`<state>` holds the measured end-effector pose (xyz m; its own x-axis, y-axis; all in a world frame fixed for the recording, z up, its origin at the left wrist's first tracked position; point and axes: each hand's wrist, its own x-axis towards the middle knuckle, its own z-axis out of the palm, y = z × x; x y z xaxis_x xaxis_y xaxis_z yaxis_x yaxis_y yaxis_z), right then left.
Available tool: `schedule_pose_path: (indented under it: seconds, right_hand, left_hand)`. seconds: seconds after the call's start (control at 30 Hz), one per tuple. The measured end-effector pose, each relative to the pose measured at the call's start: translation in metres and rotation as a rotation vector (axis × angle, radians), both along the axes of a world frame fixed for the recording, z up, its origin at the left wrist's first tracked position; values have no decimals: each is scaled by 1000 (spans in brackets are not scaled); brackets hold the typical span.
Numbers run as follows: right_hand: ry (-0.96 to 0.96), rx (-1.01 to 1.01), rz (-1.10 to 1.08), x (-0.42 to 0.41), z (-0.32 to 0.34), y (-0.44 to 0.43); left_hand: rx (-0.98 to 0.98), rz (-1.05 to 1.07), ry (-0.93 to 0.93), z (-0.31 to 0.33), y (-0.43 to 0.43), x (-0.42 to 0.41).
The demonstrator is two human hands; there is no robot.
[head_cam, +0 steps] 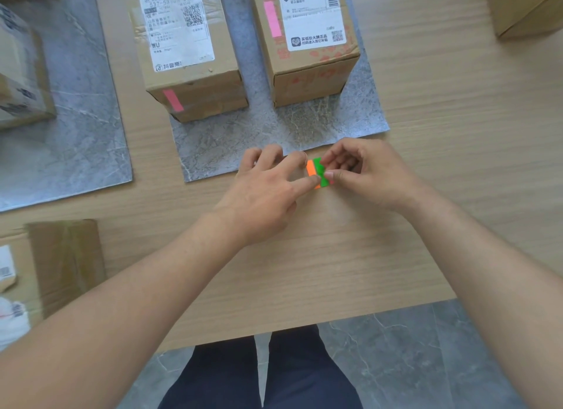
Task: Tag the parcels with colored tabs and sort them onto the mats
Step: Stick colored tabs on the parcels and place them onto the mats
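A small pad of colored tabs (317, 172), orange and green strips showing, lies on the wooden table just in front of the middle grey mat (243, 146). My left hand (265, 192) presses a fingertip on the pad's orange side. My right hand (365, 172) pinches the pad's green edge between thumb and forefinger. Two cardboard parcels stand on the middle mat: the left parcel (189, 52) has a pink tab (173, 100) on its front face, and the right parcel (307, 39) has a pink tab (272, 18) on its top.
A second grey mat (76, 140) at the left holds another parcel (21, 73). A taped cardboard parcel (58, 262) lies at the near left table edge. Another box (527, 6) sits at the far right corner. My legs and a grey floor show below the table edge.
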<state>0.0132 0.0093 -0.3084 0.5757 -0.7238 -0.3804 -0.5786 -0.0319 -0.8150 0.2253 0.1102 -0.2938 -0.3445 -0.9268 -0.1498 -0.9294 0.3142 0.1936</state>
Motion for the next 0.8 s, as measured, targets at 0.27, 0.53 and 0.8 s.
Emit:
schedule_pose_path:
  seconds: [0.27,0.53,0.8]
  right_hand:
    - [-229,-46,-511,6,4,15]
    - [-443,-237,-648,16,17,46]
    - [-453,-425,-447,41,44,68]
  left_hand:
    - [-8,62,-49,-2,11,-9]
    - [106,554,667,6,2,-10]
    - [401,1060,1447,52,-3,-1]
